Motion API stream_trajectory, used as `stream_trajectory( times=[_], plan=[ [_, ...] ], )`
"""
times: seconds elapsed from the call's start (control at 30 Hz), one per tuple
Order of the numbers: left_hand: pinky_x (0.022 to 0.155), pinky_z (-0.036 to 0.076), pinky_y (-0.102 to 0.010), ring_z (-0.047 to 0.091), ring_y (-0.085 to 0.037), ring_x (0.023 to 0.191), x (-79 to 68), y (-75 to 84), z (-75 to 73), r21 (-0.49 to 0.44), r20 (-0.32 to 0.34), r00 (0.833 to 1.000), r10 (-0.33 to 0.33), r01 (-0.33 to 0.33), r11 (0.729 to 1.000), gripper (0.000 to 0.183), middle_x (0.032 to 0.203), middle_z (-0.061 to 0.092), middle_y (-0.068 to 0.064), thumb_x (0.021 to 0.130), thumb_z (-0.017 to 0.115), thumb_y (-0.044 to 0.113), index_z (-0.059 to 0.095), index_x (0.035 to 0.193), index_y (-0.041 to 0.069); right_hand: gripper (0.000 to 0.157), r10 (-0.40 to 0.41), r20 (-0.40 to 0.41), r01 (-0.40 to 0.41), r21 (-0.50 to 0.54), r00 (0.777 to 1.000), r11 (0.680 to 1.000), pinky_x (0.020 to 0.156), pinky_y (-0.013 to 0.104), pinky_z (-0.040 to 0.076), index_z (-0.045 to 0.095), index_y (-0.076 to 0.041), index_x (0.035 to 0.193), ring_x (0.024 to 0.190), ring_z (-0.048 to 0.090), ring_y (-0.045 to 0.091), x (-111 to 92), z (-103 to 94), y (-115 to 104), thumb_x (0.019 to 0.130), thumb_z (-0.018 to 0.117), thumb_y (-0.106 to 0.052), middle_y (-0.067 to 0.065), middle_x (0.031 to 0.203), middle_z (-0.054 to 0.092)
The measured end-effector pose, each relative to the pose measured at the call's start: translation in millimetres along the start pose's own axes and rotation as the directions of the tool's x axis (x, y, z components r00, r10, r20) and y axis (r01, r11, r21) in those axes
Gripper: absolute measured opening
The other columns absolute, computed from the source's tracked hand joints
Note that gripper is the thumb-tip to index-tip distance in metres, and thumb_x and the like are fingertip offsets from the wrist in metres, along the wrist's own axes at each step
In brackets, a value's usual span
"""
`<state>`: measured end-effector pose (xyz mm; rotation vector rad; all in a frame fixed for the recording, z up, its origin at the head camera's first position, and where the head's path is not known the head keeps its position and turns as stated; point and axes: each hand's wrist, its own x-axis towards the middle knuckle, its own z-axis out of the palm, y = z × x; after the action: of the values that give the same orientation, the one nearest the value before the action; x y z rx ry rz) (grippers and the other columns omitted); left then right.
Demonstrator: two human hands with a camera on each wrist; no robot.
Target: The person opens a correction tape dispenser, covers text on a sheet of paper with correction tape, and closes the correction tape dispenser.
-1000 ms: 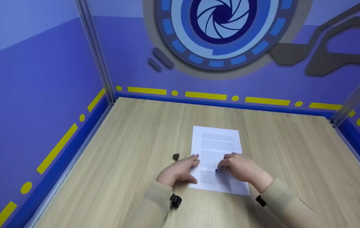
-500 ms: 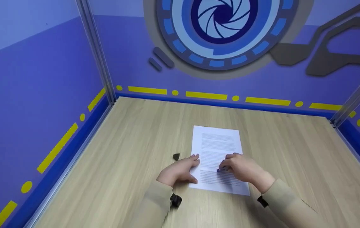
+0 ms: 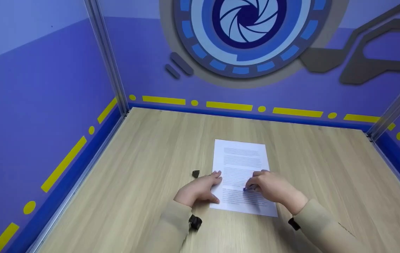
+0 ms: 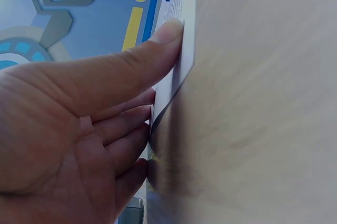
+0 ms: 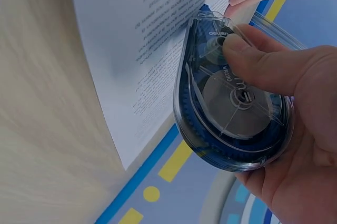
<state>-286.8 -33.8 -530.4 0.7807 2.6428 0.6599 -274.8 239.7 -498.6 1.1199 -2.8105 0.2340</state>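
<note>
So you've got your right hand (image 3: 275, 188) wrapped around a clear blue correction tape dispenser (image 5: 231, 108), thumb braced flat on its side and fingers behind it. Makes sense to me: that grip probably lets you steer the narrow nose (image 5: 204, 9) and lean on it a bit. The nose looks to be down at the print, a bit below the middle of the page (whether it's pressing or just grazing, I can't tell).

Your left hand (image 3: 198, 189) isn't clenched on anything. It rests at the left edge of the printed sheet (image 3: 238, 168), fingers loosely extended, thumb (image 4: 166, 32) laid on the paper by the margin. My guess is that's your anchor, so the sheet doesn't drag when you pull the dispenser, and it leaves the lines of text uncovered.

The sheet lies flat on the table (image 3: 161, 147), roughly square to you, which seems handy for following a line. That small black piece (image 3: 195, 173) sits off the paper, just beyond your left hand, nicely out of the dispenser's way.
</note>
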Motion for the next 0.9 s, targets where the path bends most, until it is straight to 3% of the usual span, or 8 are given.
stream_trajectory(
  times=[0.9],
  plan=[
    [0.128,0.03,-0.033,0.031,-0.023,0.157,0.7,-0.7,0.9,-0.024,0.009,1.0,-0.005,0.006,1.0,0.082,0.169,0.033,-0.006,0.083,0.087,0.021,0.047,0.153,0.005,0.024,0.031,0.043,-0.031,0.006,0.999,0.999,0.075,0.038,0.062,0.081,-0.013,0.098,0.088,0.073,0.022,-4.7,-4.5,3.0,0.085,0.076,0.006,0.002,0.094,0.076]
  ],
)
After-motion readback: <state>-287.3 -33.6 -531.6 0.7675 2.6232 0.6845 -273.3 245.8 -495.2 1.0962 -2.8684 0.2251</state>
